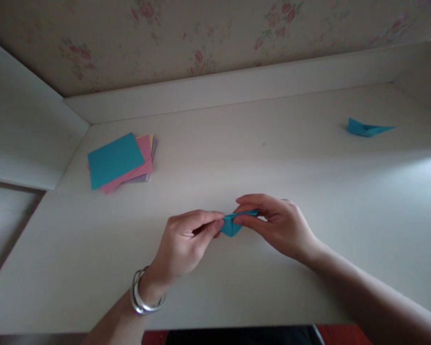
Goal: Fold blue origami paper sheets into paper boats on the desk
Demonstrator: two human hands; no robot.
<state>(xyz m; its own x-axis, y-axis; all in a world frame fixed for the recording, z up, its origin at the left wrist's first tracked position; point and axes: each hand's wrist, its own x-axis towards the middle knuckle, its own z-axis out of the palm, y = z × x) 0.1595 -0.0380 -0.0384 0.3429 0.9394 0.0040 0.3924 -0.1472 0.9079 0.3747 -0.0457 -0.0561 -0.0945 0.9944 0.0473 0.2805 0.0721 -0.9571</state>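
Observation:
A small piece of folded blue paper is held between my two hands, just above the white desk near its middle front. My left hand pinches its left corner between thumb and fingers. On the other side, my right hand grips the upper right edge, thumb in front and fingers behind. Part of the paper is covered by my fingers. At the far right of the desk lies a folded blue paper boat, apart from both hands.
A fanned stack of coloured paper sheets, blue on top with pink, yellow and purple beneath, lies at the back left. The white desk meets a raised back ledge and a white side panel. Floral wallpaper covers the wall behind.

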